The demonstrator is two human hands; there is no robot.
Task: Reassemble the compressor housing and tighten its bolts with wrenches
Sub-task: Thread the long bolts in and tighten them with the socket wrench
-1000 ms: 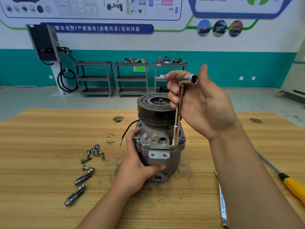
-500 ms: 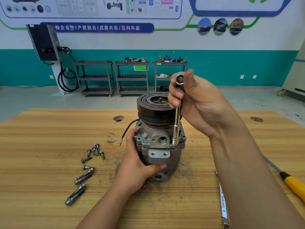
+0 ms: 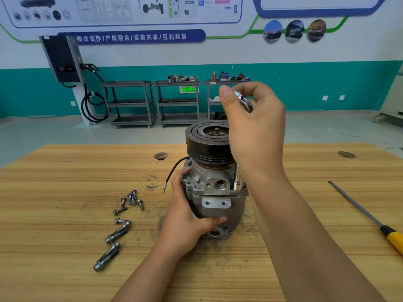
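The compressor housing (image 3: 214,197) stands upright on the bench (image 3: 65,214) with its black pulley (image 3: 207,142) on top, and everything else I place from it. My left hand (image 3: 187,216) wraps its near left flank, the grip closed on the casting with the thumb across the lower front. My right hand (image 3: 250,127) sits above and just to the right of the pulley, its grip pinched shut on the bent top of the L-shaped socket wrench (image 3: 237,182). The wrench's long axis runs nearly vertical, down the housing's right side, and its socket end rests on a bolt at the flange (the bolt head itself is hidden inside it). So the work lies straight below my right grip, and the turn must keep that shaft plumb. The loose bolts (image 3: 122,216) lie to the housing's left, nearer my left hand; the yellow-handled screwdriver (image 3: 368,216) lies well off to its right.
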